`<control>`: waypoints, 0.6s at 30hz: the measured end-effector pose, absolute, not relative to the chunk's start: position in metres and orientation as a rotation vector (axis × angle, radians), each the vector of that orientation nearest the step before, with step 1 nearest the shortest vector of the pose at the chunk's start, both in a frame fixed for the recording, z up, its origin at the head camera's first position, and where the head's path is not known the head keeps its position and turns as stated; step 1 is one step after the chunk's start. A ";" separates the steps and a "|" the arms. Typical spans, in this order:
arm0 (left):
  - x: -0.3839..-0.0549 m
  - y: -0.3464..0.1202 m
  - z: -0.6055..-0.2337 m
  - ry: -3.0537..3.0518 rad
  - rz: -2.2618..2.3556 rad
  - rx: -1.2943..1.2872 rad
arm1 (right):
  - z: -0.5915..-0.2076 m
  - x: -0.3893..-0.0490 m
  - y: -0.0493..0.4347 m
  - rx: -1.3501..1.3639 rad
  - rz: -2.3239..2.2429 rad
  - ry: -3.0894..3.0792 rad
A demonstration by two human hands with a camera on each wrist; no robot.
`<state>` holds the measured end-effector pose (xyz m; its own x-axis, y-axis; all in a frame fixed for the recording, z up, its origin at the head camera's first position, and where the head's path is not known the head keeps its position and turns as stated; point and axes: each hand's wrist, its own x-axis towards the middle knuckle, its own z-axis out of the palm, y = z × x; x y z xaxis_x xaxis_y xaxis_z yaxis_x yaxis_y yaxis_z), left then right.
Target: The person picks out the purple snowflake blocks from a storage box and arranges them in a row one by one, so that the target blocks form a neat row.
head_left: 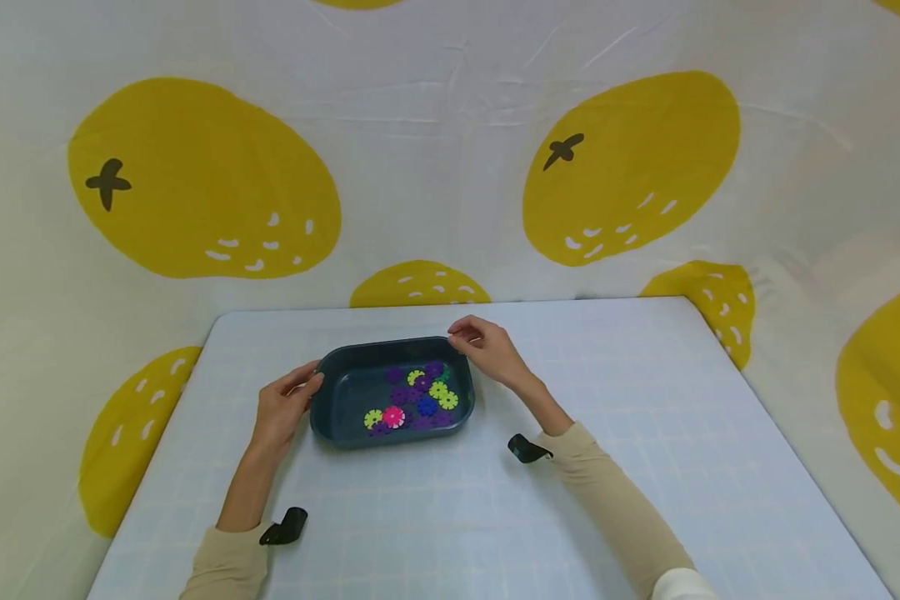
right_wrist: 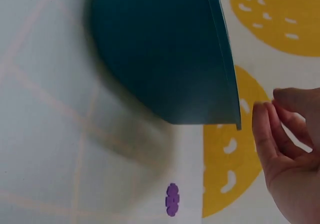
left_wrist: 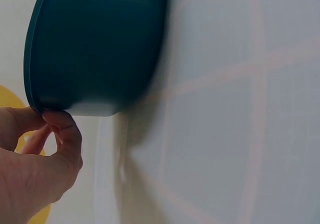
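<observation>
A dark teal plastic tub point(head_left: 352, 392) stands on the table with several flower-shaped plastic discs inside, purple, yellow, blue, green and one pink disc point(head_left: 393, 417). My left hand point(head_left: 285, 408) pinches the tub's left end at the rim; the left wrist view shows the thumb and fingers point(left_wrist: 62, 129) meeting there. My right hand point(head_left: 492, 354) hovers by the far right corner. In the right wrist view its bent fingers point(right_wrist: 267, 134) are a little apart from the rim, with nothing visible between them. Below the tub in that view lies a purple disc point(right_wrist: 172, 200) on the table.
A pale checked cloth covers the table point(head_left: 435, 517). Behind and beside it hangs a white curtain point(head_left: 435, 167) printed with large yellow fruit. Black wrist cameras sit at both sleeves, the left camera point(head_left: 285, 527) and the right camera point(head_left: 528, 448).
</observation>
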<state>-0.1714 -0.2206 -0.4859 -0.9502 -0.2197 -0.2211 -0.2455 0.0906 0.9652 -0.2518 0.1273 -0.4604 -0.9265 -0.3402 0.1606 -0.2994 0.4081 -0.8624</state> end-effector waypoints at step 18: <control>-0.171 -0.220 -0.484 2.274 2.081 -0.505 | -0.466 -0.243 0.095 -1.097 -1.251 2.560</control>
<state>-0.1705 -0.2197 -0.4839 -0.9475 -0.2234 -0.2287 -0.2476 0.0603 0.9670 -0.2428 0.0946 -0.4658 -0.7385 -0.6376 0.2193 -0.5649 0.4074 -0.7176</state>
